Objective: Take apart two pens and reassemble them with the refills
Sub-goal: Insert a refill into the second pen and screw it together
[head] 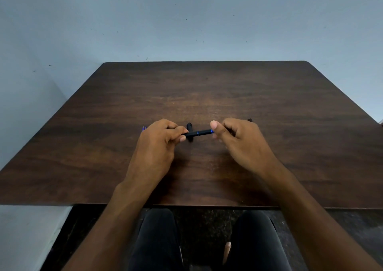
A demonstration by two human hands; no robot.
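A black pen with blue rings (pixel 198 133) is held level just above the dark wooden table (pixel 207 88). My left hand (pixel 160 141) pinches its left end, and my right hand (pixel 240 138) grips its right end between thumb and fingers. Behind the held pen a second black pen piece (pixel 189 128) lies on the table, partly hidden. Two thin blue-tipped refills (pixel 144 128) poke out from behind my left hand. A dark tip (pixel 250 120) shows above my right hand; I cannot tell what it belongs to.
A pale blue wall (pixel 186 21) runs behind the table's far edge. The near edge of the table is just above my knees in dark trousers (pixel 157 239). Bare table surface stretches to both sides of my hands.
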